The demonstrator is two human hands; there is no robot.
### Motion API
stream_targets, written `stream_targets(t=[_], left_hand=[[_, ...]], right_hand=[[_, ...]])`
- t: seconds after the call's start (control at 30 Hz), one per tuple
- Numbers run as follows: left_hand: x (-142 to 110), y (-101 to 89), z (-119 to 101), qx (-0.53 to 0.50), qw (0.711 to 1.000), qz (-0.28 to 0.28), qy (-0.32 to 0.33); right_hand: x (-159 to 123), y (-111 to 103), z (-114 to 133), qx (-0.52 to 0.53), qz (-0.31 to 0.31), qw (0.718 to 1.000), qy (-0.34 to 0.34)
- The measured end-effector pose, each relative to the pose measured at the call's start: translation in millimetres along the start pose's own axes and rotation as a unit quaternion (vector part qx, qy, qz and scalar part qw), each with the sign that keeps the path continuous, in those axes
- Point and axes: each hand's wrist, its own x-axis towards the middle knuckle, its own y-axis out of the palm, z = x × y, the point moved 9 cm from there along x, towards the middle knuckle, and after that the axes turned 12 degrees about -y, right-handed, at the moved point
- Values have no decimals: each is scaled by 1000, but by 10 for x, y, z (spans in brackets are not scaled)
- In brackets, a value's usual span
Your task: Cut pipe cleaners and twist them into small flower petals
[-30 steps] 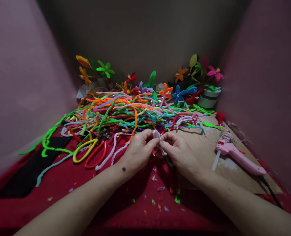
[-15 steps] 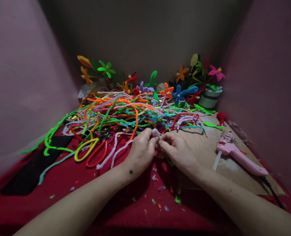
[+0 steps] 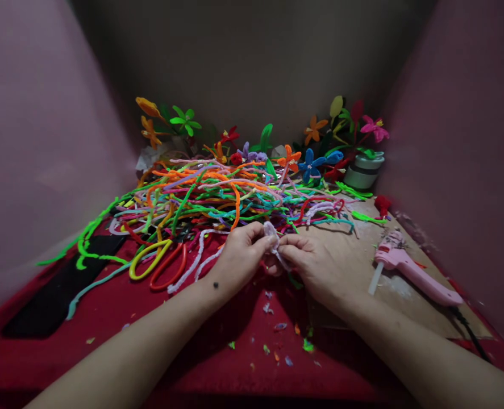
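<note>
Between my two hands is a pale lilac pipe cleaner, bent into a small narrow loop that stands up above the fingers. My left hand pinches the loop with thumb and forefinger. From the right, my right hand grips the pipe cleaner's lower part close to the left fingertips; a short length of it shows below. Just beyond the hands lies a big heap of coloured pipe cleaners. Scissors with one yellow and one red handle lie left of my left hand, their blades mostly covered.
A pink glue gun lies on a brown board at the right, its cord trailing off. Behind stand pipe-cleaner flowers and a pale jar. A flat black object lies left. Fuzz scraps dot the red cloth.
The lilac loop stands taller out of my left fingers, and more of its lower length shows by my right hand. My left wrist has shifted slightly left.
</note>
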Motion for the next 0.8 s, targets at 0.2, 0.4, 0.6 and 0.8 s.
stream_targets(t=[0.2,0.4,0.6,0.8], left_hand=[[16,114,37,-150,980,118,-59],[6,54,12,-78,994,70,-30],[-37,41,-45,-21,999,35,2],[-110,4,-160,99,990,-43,87]], right_hand=[[-22,9,43,54,-30,998,20],[-10,-35,48,-9,-39,999,-12],[-16,-23,4,44,-45,998,-5],[-7,-17,4,20,-36,999,-18]])
